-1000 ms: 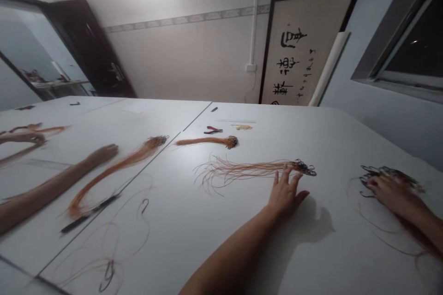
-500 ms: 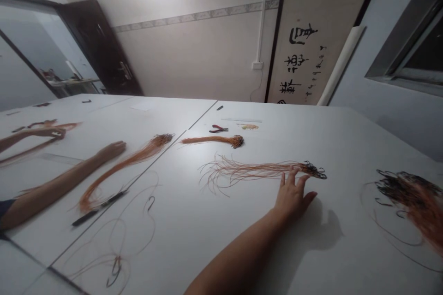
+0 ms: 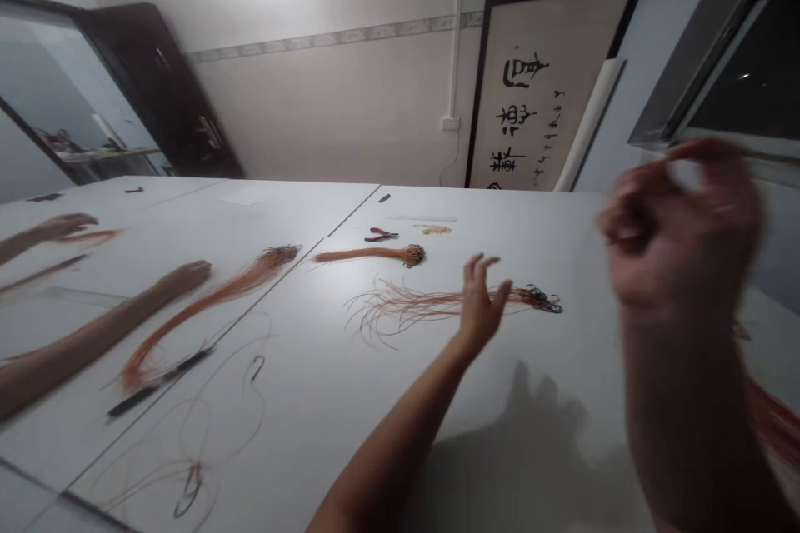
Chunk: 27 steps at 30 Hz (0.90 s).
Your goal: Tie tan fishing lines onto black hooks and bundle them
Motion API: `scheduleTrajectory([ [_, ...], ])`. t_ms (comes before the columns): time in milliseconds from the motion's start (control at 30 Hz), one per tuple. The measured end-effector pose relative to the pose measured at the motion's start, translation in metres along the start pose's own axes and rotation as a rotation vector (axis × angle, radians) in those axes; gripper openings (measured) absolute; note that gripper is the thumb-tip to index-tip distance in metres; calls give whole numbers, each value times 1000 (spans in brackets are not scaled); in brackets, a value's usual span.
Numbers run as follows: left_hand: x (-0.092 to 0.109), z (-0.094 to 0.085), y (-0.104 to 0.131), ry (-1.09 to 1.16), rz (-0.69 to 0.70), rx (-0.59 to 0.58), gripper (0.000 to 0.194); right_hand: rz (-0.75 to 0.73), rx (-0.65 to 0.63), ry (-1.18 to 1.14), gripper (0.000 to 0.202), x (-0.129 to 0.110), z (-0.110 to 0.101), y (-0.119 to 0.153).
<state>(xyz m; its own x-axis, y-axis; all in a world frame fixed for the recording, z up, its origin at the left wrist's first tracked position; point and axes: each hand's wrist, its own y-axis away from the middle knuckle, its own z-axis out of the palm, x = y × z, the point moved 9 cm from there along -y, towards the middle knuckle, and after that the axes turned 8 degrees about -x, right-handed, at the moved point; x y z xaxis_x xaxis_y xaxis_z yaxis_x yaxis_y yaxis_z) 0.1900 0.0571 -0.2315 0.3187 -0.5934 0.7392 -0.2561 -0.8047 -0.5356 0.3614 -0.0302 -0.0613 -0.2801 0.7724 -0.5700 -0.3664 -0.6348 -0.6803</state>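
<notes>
My left hand (image 3: 482, 300) is open, fingers apart, over a bundle of orange lines (image 3: 431, 300) with dark fish hooks (image 3: 541, 298) at its right end. Whether it touches the lines I cannot tell. Close to the camera on the right, my right hand (image 3: 684, 233) is raised and blurred. Its fingers are curled, thumb and forefinger meeting in a ring; anything pinched there cannot be made out. Behind its forearm, more orange line (image 3: 772, 416) shows in part. A single hook (image 3: 256, 368) and another hook (image 3: 187, 491) lie among loose loops of line at the lower left.
Farther back on the white table (image 3: 300, 441) lie a tied bundle (image 3: 368, 252), red-handled pliers (image 3: 381, 234) and a small orange-yellow pile (image 3: 434, 230). Left of the table seam are another bundle (image 3: 206, 300), a black tool (image 3: 159, 383) and another person's hands (image 3: 191, 273).
My right hand has come up into view on the right, covering the large hook bundle there. My left hand has shifted left from the hooks along the lines. The view has turned slightly.
</notes>
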Motion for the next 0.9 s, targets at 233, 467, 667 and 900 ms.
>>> scheduleTrajectory([
  [233,76,-166,-61,164,99,197,21,514,-311,-272,31,93,102,55],
  [467,131,-182,-20,163,206,3,18,596,-465,-257,27,102,122,71],
  [667,134,-177,-22,107,254,-80,5,642,-552,-244,23,101,124,76],
  [900,142,-178,-17,-22,292,-42,3,596,-570,-217,19,100,123,74],
])
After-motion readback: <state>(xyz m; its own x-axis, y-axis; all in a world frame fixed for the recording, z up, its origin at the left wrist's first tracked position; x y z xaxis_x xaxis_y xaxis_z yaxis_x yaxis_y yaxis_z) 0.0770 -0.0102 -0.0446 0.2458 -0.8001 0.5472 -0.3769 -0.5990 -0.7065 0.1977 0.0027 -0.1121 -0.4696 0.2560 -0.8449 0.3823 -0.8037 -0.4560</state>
